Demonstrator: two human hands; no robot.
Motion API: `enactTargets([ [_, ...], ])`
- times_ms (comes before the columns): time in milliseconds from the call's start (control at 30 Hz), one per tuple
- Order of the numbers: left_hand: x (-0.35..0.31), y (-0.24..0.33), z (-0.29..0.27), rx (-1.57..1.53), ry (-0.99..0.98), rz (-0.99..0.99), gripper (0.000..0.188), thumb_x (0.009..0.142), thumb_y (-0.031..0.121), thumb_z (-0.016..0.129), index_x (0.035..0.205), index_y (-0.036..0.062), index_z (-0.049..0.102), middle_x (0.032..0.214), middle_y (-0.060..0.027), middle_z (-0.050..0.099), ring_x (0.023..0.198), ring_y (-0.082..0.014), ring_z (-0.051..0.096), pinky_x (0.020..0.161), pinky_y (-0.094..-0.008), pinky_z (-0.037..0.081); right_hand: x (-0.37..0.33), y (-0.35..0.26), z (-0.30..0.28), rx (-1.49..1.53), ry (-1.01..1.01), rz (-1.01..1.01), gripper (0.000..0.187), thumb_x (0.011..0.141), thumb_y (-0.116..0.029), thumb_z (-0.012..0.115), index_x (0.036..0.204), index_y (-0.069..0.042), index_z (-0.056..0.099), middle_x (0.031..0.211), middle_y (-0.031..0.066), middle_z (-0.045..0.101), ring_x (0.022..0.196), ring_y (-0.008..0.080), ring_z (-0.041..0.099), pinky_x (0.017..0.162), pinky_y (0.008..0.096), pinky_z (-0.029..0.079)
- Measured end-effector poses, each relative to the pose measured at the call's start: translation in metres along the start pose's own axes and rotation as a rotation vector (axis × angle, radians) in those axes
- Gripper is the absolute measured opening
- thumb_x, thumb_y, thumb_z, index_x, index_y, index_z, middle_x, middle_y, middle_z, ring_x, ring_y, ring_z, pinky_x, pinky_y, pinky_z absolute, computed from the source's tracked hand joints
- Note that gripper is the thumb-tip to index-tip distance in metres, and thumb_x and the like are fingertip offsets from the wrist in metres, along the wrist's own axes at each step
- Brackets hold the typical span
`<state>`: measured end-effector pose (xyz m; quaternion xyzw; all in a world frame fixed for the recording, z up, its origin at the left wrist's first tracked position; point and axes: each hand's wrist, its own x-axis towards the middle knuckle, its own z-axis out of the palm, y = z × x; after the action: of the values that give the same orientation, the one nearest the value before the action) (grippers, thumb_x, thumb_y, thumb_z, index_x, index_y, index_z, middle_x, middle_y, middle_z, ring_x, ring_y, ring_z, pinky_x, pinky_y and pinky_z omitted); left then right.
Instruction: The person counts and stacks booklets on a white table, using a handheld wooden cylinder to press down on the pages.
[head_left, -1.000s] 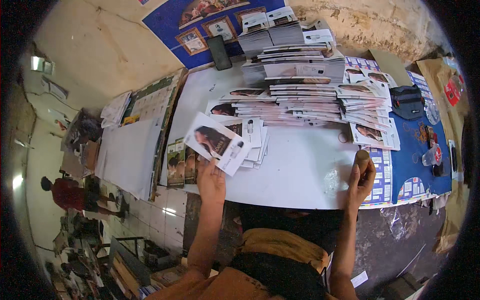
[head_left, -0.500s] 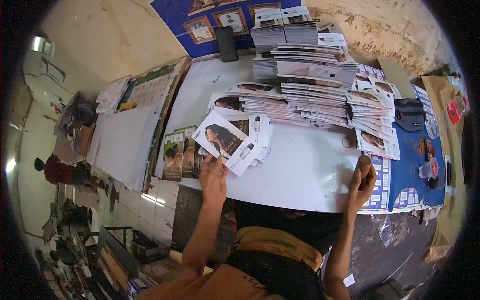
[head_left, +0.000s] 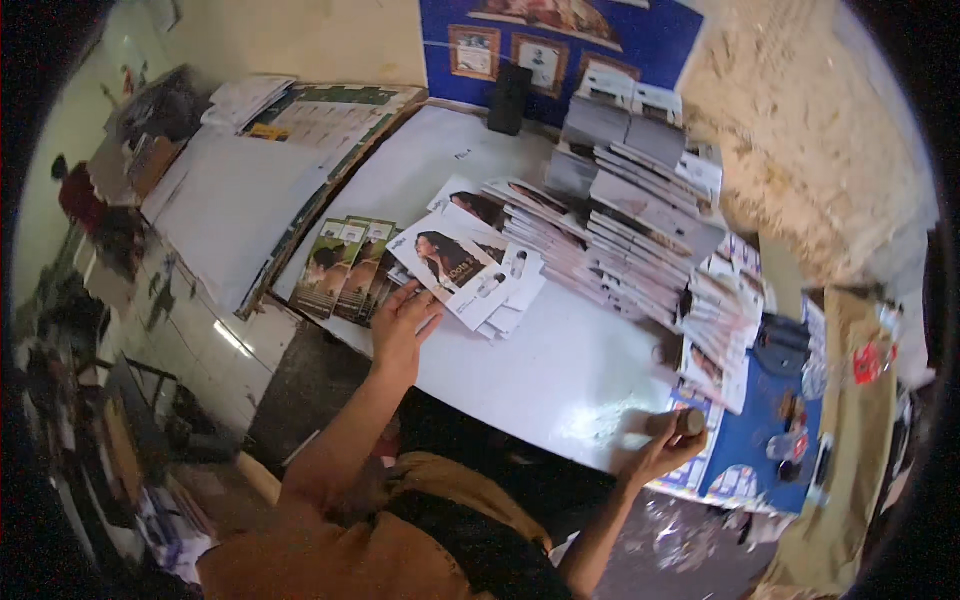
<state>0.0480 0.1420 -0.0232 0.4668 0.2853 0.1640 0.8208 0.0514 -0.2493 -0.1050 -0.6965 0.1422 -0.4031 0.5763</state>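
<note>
A white leaflet (head_left: 452,262) with a picture of a long-haired person and a small bottle lies tilted on a small pile of similar sheets. My left hand (head_left: 403,328) is at its lower left edge, fingers apart, the fingertips touching or very near the paper. Farther right, at the front edge of the table, my right hand (head_left: 660,455) is closed around a short brown cylinder (head_left: 690,422), whose round end faces up. Green-brown leaflets (head_left: 325,268) lie fanned out just left of the pile.
Tall stacks of folded leaflets (head_left: 640,230) fill the back right of the white table (head_left: 520,385). A black phone-like slab (head_left: 510,100) leans on the wall. On the blue cover (head_left: 745,445) at right are a dark pouch (head_left: 780,345) and a plastic cup (head_left: 787,447). Another table (head_left: 230,190) adjoins on the left.
The whole view has turned and shifted. The white leaflet sits lower against the pile, and my left hand's fingers have spread at its edge. My right hand still holds the brown cylinder.
</note>
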Motion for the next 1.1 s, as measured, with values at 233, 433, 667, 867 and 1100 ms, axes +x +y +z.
enactTargets([
  [233,-0.017,-0.004,-0.007,0.01,0.016,0.014,0.034,0.093,0.014,0.068,0.125,0.0096,0.056,0.109,-0.0041,0.064,0.099,-0.0206,0.065,0.089,-0.0388,0.053,0.005,-0.01,0.003,0.0,-0.013,0.077,0.06,0.09,-0.008,0.076,0.138,-0.001,0.041,0.123,0.0153,0.054,0.104,0.0214,0.056,0.089,0.0311,0.051],
  [433,-0.028,-0.009,0.02,0.11,-0.326,-0.034,0.039,0.094,0.014,0.067,0.129,0.0033,0.053,0.121,-0.0106,0.064,0.107,-0.0185,0.066,0.087,-0.0322,0.054,0.015,0.009,-0.004,0.072,-0.047,0.186,0.063,0.089,-0.01,0.078,0.141,-0.003,0.042,0.125,0.0146,0.054,0.104,0.0204,0.056,0.083,0.0286,0.053],
  [667,-0.037,-0.009,0.008,0.135,-0.305,-0.114,0.032,0.095,0.014,0.066,0.123,0.0011,0.058,0.127,-0.0107,0.06,0.113,-0.0156,0.061,0.084,-0.0292,0.054,0.005,-0.012,0.0,-0.12,-0.013,0.044,0.071,0.088,-0.015,0.079,0.146,-0.002,0.038,0.136,0.0166,0.049,0.118,0.0263,0.05,0.1,0.0362,0.046],
  [867,-0.004,-0.057,-0.008,0.282,0.216,0.722,0.052,0.106,0.026,0.045,0.148,-0.0008,0.031,0.151,-0.0172,0.033,0.143,-0.0279,0.029,0.118,-0.0434,0.023,0.009,0.002,-0.006,-0.099,0.015,-0.087,0.073,0.093,-0.03,0.073,0.148,-0.001,0.036,0.149,0.0179,0.04,0.135,0.0312,0.042,0.113,0.0418,0.037],
  [1100,0.073,-0.031,0.025,0.568,0.428,0.986,0.063,0.107,0.035,0.037,0.151,-0.0076,0.022,0.158,-0.0271,0.016,0.146,-0.0424,0.02,0.12,-0.0521,0.016,0.01,0.006,-0.009,-0.158,0.001,-0.178,0.084,0.094,-0.061,0.059,0.147,0.002,0.038,0.148,0.0189,0.042,0.138,0.0322,0.04,0.116,0.0459,0.031],
])
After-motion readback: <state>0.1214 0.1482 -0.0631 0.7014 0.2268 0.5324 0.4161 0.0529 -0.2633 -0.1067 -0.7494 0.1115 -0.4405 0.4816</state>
